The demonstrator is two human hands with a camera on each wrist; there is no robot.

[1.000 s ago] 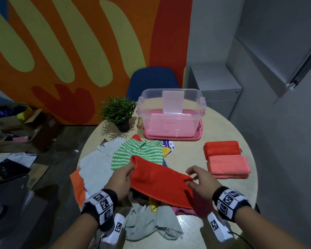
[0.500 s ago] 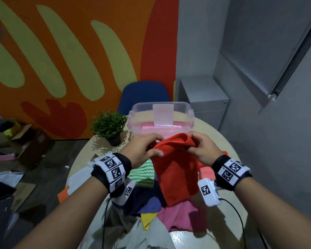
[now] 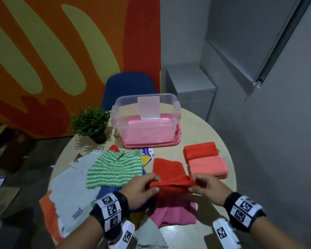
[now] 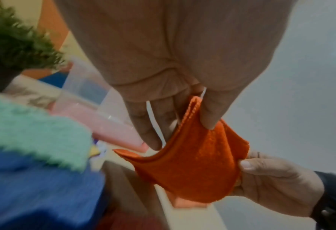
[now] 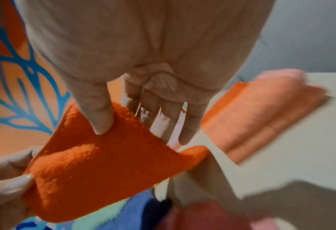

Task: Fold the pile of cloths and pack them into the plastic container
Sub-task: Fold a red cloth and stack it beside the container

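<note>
Nearest the body, both hands pinch the near edge of the red cloth (image 3: 169, 175): the left hand (image 3: 142, 187) takes one corner between thumb and fingers, the right hand (image 3: 206, 186) takes the other, likely so the doubled edge stays square while the far part lies on the round table (image 3: 205, 133). The wrist views show two layers caught under each thumb, so the cloth seems folded once already, though blur makes the layer count unsure. It is a plush, fuzzy orange-red fabric, limp and sagging between the grips.

Under and left of it spreads the unfolded pile (image 3: 90, 187), with a green striped cloth (image 3: 115, 168) uppermost. Just right of the held cloth lie two folded cloths (image 3: 205, 160), red behind coral, touching each other, probably parked there until packing.

Farther back stands the plastic container (image 3: 147, 123), clear-walled and open, seemingly resting on its pink lid; nothing folded appears inside yet. A potted plant (image 3: 92, 123) sits beside it
</note>
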